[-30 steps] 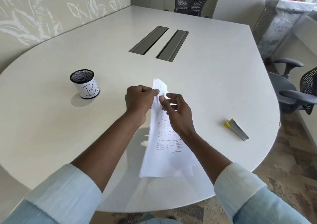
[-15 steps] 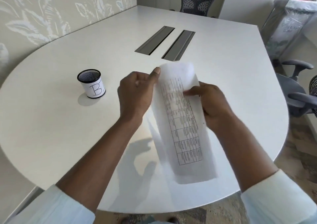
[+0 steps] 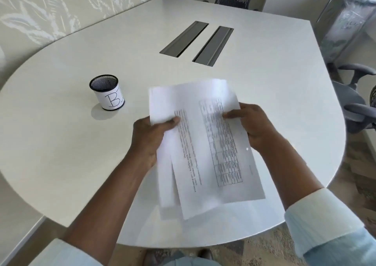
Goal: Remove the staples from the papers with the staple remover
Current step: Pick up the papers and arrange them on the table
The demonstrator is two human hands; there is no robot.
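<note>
Several white printed papers hang fanned out above the near middle of the white table. My left hand grips their left edge, thumb on top. My right hand holds the right edge of the top sheet, which shows a printed table. The sheets are spread apart and slightly blurred. The staple remover is hidden behind my right hand or the papers. No staple can be made out.
A black mesh pen cup with a white label marked "B" stands left of the papers. Two grey cable slots are set in the table farther back. Office chairs stand at the right and behind the table.
The papers went from hanging edge-on, pinched at their top corner, to facing up and fanned apart. Both hands moved apart to the sheets' side edges. The staple remover went out of sight.
</note>
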